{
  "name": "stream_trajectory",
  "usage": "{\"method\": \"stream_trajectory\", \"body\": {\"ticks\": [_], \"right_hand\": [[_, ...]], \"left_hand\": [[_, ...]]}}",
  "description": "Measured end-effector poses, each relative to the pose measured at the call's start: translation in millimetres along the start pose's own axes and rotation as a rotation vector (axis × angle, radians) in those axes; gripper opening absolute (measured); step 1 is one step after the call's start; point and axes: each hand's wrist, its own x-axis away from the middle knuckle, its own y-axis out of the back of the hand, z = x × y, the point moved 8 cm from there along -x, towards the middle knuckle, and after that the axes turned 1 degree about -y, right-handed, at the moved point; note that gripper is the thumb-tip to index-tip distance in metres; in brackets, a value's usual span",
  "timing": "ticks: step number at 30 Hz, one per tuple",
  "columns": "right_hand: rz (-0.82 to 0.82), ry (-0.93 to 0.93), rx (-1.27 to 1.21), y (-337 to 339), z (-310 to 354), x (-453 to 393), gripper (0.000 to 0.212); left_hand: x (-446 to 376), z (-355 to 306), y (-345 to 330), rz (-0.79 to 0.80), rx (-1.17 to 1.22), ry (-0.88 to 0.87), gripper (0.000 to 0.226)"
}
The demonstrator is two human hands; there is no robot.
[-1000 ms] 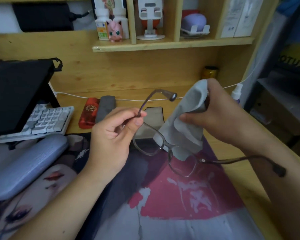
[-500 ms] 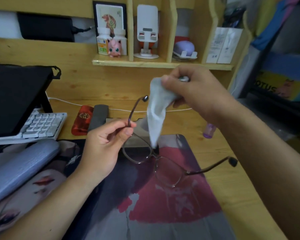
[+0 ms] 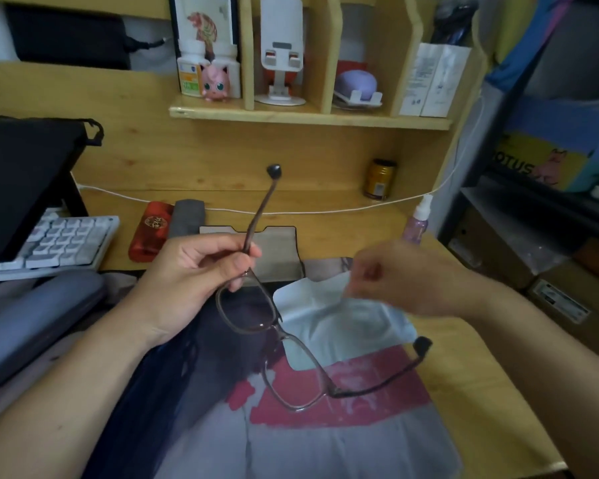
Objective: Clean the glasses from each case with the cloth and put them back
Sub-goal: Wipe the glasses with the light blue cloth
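The left hand (image 3: 191, 281) pinches the glasses (image 3: 274, 326) by one temple between thumb and fingers, holding them above the printed mat (image 3: 325, 437) on the counter (image 3: 481, 392), the lenses slanting down toward the right and the far temple stretching out to the right. The right hand (image 3: 405, 281) is motion-blurred; its fingers look curled, seemingly pinching an edge of the pale cloth (image 3: 343, 323), which spreads out behind the right lens, just beside the frame.
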Motion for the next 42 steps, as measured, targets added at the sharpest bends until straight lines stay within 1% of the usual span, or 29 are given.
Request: {"method": "stream_trajectory", "body": {"ticks": [1, 2, 3, 5, 7, 9, 10, 11, 13, 15, 16, 17, 18, 19, 20, 21, 22, 23, 24, 25, 27, 28, 29, 30, 33, 35, 38, 40, 42], "right_hand": [[0.1, 0.088, -0.015, -15.3, 21.8, 7.5, 0.018], [0.154, 0.179, 0.024, -30.8, 36.9, 12.4, 0.02], [0.166, 0.268, 0.08, -44.6, 50.2, 16.3, 0.023], [0.124, 0.383, 0.14, -68.7, 56.4, 16.3, 0.025], [0.023, 0.384, 0.172, -79.1, 47.8, 11.3, 0.013], [-0.094, 0.339, 0.201, -75.8, 37.8, 7.3, 0.014], [-0.099, 0.292, 0.133, -68.3, 35.7, 7.0, 0.01], [-0.088, 0.216, -0.001, -57.4, 32.3, 6.4, 0.011], [-0.08, 0.035, -0.385, -29.9, 29.2, 6.5, 0.026], [-0.095, -0.122, -0.83, -5.4, 24.7, 8.8, 0.024], [-0.046, -0.16, -1.051, -1.1, 28.1, 11.0, 0.024], [0.039, -0.182, -1.216, -2.4, 35.0, 14.3, 0.023], [0.149, -0.172, -1.311, -5.1, 43.5, 18.8, 0.021], [0.248, -0.154, -1.344, -11.6, 49.1, 22.5, 0.017], [0.336, -0.116, -1.338, -17.3, 55.3, 28.1, 0.013], [0.385, -0.09, -1.325, -23.5, 58.5, 32.9, 0.017], [0.402, -0.072, -1.313, -28.0, 58.8, 35.1, 0.026], [0.364, -0.07, -1.286, -30.7, 54.9, 33.8, 0.035], [0.311, -0.068, -1.236, -32.2, 51.0, 31.3, 0.036], [0.248, -0.068, -1.168, -32.1, 48.3, 28.5, 0.03], [0.16, -0.076, -1.058, -33.3, 47.0, 22.0, 0.008], [0.154, -0.073, -1.033, -35.4, 48.5, 19.8, 0.013], [0.183, -0.077, -1.005, -39.6, 51.4, 18.5, 0.025], [0.226, -0.078, -0.955, -43.5, 56.1, 18.1, 0.031], [0.285, -0.126, -0.797, -46.4, 69.3, 17.0, 0.035], [0.343, -0.141, -0.764, -48.8, 73.2, 13.3, 0.033], [0.53, -0.086, -0.794, -61.0, 80.5, 7.2, 0.012], [0.593, -0.056, -0.831, -66.8, 83.5, 0.4, 0.011], [0.598, -0.039, -0.909, -74.0, 84.5, -7.6, 0.014]], "left_hand": [[0.3, 0.8, -0.6, -0.001, -0.004, 0.003, 0.051], [0.7, 0.9, -0.6, -0.003, -0.002, 0.004, 0.051], [1.3, -0.3, -1.0, -0.005, 0.005, 0.002, 0.051], [1.8, -2.5, -1.9, -0.003, 0.043, -0.002, 0.051], [2.3, -4.7, -3.4, -0.001, 0.068, -0.008, 0.049], [2.5, -6.3, -3.9, -0.008, 0.044, -0.033, 0.047], [2.6, -7.7, -4.2, -0.014, 0.028, -0.054, 0.046], [2.8, -9.9, -4.9, -0.022, 0.019, -0.074, 0.044], [3.5, -14.3, -6.5, -0.031, 0.005, -0.119, 0.039], [4.9, -20.9, -10.4, -0.028, -0.03, -0.167, 0.032], [5.2, -23.7, -10.6, -0.035, -0.066, -0.196, 0.028], [5.4, -27.3, -10.3, -0.054, -0.111, -0.226, 0.021], [5.5, -30.7, -8.3, -0.083, -0.156, -0.264, 0.013], [6.0, -34.7, -5.4, -0.115, -0.193, -0.302, 0.01], [6.9, -37.8, -2.3, -0.151, -0.229, -0.34, 0.017], [7.7, -41.3, -0.3, -0.176, -0.256, -0.37, 0.023], [8.3, -44.6, 1.3, -0.194, -0.284, -0.398, 0.026], [8.9, -47.7, 1.2, -0.203, -0.309, -0.419, 0.026], [9.6, -49.7, 1.3, -0.212, -0.334, -0.438, 0.025], [10.1, -51.4, 2.0, -0.224, -0.357, -0.453, 0.024], [11.3, -55.0, 3.3, -0.252, -0.406, -0.483, 0.021], [12.3, -56.5, 3.1, -0.26, -0.421, -0.494, 0.02], [13.2, -57.8, 2.6, -0.264, -0.43, -0.504, 0.021], [14.0, -59.2, 1.2, -0.262, -0.434, -0.514, 0.021], [13.9, -61.4, 0.4, -0.269, -0.433, -0.517, 0.022], [13.3, -62.7, 4.9, -0.287, -0.407, -0.519, 0.023], [12.5, -63.5, 13.0, -0.317, -0.403, -0.517, 0.025], [11.0, -62.2, 16.7, -0.332, -0.419, -0.51, 0.025], [9.6, -60.4, 19.2, -0.346, -0.422, -0.495, 0.025]]}}
